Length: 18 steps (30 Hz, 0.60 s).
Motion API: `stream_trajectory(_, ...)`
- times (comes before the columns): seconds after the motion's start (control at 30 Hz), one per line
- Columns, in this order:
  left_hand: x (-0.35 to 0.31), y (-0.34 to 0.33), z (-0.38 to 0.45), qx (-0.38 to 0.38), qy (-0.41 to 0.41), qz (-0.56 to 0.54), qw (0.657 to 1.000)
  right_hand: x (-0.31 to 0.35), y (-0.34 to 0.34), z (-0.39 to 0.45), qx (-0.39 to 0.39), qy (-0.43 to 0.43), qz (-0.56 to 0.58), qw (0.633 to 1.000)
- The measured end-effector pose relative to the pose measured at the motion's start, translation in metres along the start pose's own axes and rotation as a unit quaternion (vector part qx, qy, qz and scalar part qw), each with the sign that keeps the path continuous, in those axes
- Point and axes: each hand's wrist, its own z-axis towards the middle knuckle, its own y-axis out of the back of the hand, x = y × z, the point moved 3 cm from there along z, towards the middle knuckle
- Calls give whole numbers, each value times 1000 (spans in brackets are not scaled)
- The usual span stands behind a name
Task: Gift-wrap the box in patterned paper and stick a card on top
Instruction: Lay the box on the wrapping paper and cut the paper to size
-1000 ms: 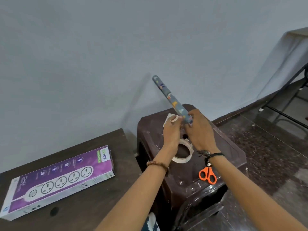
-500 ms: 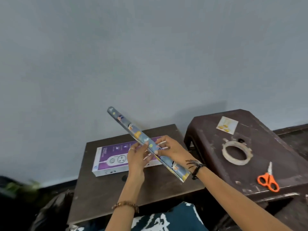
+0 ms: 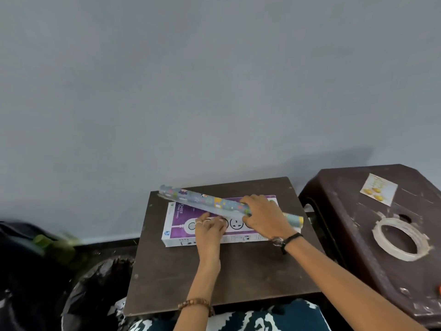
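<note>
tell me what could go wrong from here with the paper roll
The roll lies slanted across the box, so paper pulled off by the left hand may come out crooked. The right hand grips only one end; the far end could swing or slip. The tape and card sit on the stool, so reaching for them means letting go.

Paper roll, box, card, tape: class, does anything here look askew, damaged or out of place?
The paper roll lies slanted across the purple box, not square to it, held by the right hand. The stool top is scuffed. The card and tape ring sit normally.
</note>
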Motion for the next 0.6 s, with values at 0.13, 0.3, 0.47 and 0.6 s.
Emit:
stream_trajectory(0.13, -19, 4, 7, -82, -236, 294, 922, -10, 1, 20, 14, 36, -30, 999)
stream_trajectory(0.3, -37, -5, 42, 53, -406, 595, 692, -16, 1, 29, -63, 85, -49, 993)
stream_trajectory(0.47, -45, -15, 80, 156, -243, 710, 642, -8, -9, 7, -147, 226, -81, 960)
stream_trajectory(0.6, -58, -19, 97, 153, -285, 743, 586, -17, -23, 13, 13, 201, -68, 977)
